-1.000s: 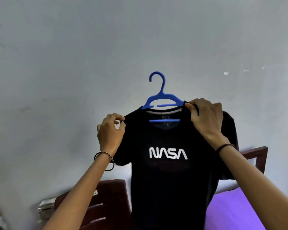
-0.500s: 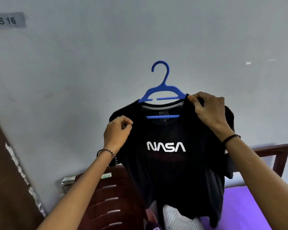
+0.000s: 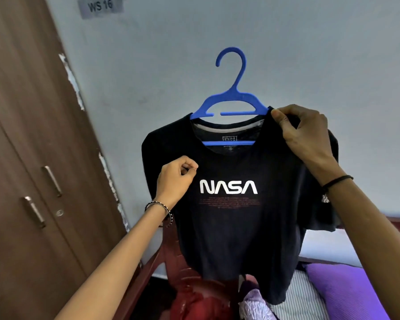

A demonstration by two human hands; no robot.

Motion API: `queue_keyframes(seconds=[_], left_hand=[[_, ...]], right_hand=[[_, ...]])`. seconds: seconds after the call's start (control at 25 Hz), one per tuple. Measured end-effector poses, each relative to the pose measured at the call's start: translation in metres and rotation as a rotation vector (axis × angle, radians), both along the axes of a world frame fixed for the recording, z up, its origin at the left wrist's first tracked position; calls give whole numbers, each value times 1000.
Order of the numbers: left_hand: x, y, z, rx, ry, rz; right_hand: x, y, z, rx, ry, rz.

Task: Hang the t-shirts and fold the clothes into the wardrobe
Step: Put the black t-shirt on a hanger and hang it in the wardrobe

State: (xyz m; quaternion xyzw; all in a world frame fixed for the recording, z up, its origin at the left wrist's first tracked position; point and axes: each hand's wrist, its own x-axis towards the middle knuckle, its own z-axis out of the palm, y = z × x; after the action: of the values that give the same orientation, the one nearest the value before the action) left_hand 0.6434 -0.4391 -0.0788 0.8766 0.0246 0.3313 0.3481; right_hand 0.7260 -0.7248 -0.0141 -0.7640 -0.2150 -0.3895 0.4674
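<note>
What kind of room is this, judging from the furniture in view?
Probably a bedroom: a brown wardrobe with two handled doors stands on the left, a purple pillow and striped bedding lie lower right, and a wall label reads WS 16.

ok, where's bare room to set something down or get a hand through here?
Free: the purple bedding right of the striped cloth, and the wall gap between the wardrobe and the t-shirt for a hand. Crowded: the dark red chair under the hem, piled with clothes. Wardrobe doors are shut.
</note>
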Motion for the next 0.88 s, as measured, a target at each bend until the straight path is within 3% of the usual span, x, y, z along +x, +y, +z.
queue_keyframes(seconds=[0.4,0.88], left_hand=[[-76,73,-4,-13,-24,212],[-230,121,-8,-43,18,423]], right_hand=[[-26,91,-8,11,72,289],[-130,186,-17,-84,101,531]])
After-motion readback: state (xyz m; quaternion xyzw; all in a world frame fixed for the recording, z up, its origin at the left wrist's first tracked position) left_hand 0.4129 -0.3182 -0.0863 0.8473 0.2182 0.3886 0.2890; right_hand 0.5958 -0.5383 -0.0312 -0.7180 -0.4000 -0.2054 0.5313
